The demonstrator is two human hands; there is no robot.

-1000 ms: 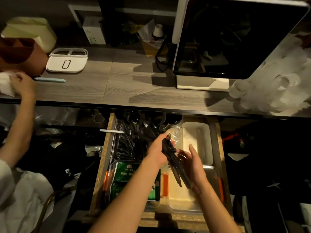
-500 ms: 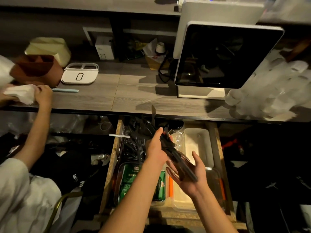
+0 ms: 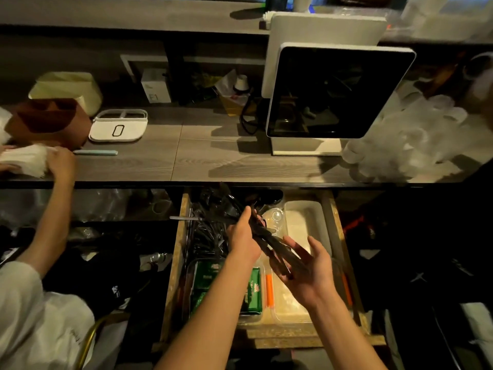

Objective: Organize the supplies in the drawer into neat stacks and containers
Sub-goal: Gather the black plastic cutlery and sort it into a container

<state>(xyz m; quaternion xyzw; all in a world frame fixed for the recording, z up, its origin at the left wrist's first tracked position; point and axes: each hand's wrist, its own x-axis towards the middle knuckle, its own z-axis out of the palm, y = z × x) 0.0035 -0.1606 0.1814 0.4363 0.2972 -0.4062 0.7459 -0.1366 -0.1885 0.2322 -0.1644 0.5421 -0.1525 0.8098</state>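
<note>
An open wooden drawer (image 3: 178, 252) lies below the counter. My left hand (image 3: 243, 236) grips the upper end of a bundle of black plastic cutlery (image 3: 274, 244). My right hand (image 3: 306, 268) lies palm up under the bundle's lower end, fingers spread and relaxed. More loose black cutlery (image 3: 208, 231) fills the drawer's back left. Green packets (image 3: 253, 289) sit in a clear container at the front left. A white tray (image 3: 304, 222) stands at the back right, and a clear container (image 3: 288, 303) with orange clips sits at the front right.
A dark screen (image 3: 338, 92) on a white stand occupies the counter's right, beside a heap of clear plastic cups (image 3: 410, 142). At left another person's hand (image 3: 61, 164) holds white paper (image 3: 24, 161). A white divided tray (image 3: 118, 125) and a pale pen (image 3: 96, 152) lie nearby.
My head has tilted up, showing more of the counter and shelf. My right hand has opened flat beneath the cutlery bundle, which my left hand still grips. The other person's hand shifted right with the paper.
</note>
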